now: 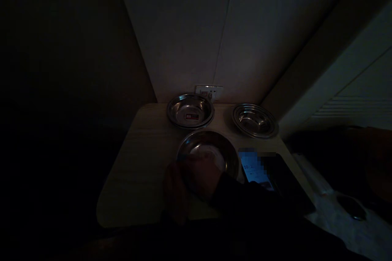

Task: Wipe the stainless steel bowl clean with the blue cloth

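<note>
In the dim light a shiny metal basin (pixel 228 149) stands near the middle of the table, with something pale inside it. My right hand (pixel 203 173) reaches over the basin's near left side, its fingers closed and pointing left. Close beside it, at the basin's left edge, my left hand (pixel 175 193) is also closed. A small bluish thing (pixel 183 157) shows by the fingertips, too dark to name. What the hands hold between them is hidden.
Two stacks of metal basins stand at the back: one left (pixel 190 108), with a label inside, and one right (pixel 255 120). A lit phone (pixel 255 171) lies on the right of the wooden table (pixel 131 163), by a dark flat object (pixel 290 183). A wall socket (pixel 210 91) is behind.
</note>
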A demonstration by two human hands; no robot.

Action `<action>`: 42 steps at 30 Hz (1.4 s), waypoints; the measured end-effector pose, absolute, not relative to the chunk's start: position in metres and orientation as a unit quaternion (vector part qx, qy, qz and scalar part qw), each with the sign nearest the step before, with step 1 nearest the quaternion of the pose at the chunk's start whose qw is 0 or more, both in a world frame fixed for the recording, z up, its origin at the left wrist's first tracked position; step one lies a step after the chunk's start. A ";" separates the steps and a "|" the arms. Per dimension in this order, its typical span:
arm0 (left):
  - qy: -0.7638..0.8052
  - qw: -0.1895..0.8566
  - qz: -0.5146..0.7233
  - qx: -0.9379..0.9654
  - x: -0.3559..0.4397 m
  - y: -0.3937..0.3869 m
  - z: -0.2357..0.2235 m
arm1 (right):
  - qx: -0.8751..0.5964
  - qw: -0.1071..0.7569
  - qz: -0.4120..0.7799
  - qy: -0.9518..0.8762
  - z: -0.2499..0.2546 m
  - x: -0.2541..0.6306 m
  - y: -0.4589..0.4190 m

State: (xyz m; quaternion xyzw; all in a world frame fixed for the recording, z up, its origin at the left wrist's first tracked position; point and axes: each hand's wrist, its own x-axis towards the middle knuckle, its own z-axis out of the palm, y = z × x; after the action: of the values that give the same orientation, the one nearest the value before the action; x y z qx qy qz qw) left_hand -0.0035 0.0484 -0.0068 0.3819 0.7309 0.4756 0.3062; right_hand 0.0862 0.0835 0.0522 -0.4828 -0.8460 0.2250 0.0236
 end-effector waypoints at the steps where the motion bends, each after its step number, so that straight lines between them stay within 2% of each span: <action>1: 0.723 0.321 0.481 0.377 -0.002 0.048 -0.005 | -0.465 0.011 0.217 -0.858 0.054 0.092 0.079; 3: 0.712 0.346 0.479 0.378 -0.001 0.048 -0.003 | -0.439 -0.026 0.198 -0.876 0.058 0.106 0.070; 8: 0.728 0.356 0.456 0.367 -0.003 0.036 -0.001 | -0.479 -0.106 0.097 -0.866 0.068 0.137 0.066; 12: 0.750 0.356 0.417 0.369 -0.010 0.022 0.000 | -0.465 -0.151 0.108 -0.866 0.062 0.136 0.065; 16: 0.729 0.377 0.405 0.402 -0.019 0.031 0.007 | -0.435 -0.127 0.117 -0.884 0.054 0.133 0.062; 22: 0.639 0.484 0.385 0.458 -0.025 0.053 0.004 | -0.411 -0.122 0.122 -0.895 0.049 0.131 0.062; 29: 0.684 0.449 0.368 0.442 -0.022 0.047 0.002 | -0.416 -0.103 0.100 -0.898 0.041 0.107 0.069; 37: 0.678 0.425 0.414 0.433 -0.019 0.046 0.000 | -0.518 -0.073 0.069 -0.849 0.038 0.099 0.100; 42: 0.719 0.394 0.411 0.399 -0.010 0.044 -0.001 | -0.422 -0.126 0.146 -0.886 0.046 0.100 0.086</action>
State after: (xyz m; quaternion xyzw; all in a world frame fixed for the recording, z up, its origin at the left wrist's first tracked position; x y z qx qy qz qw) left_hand -0.0104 0.0442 -0.0008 0.3986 0.7189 0.4109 0.3943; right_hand 0.1004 0.0858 0.0458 -0.4224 -0.8857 0.1465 -0.1255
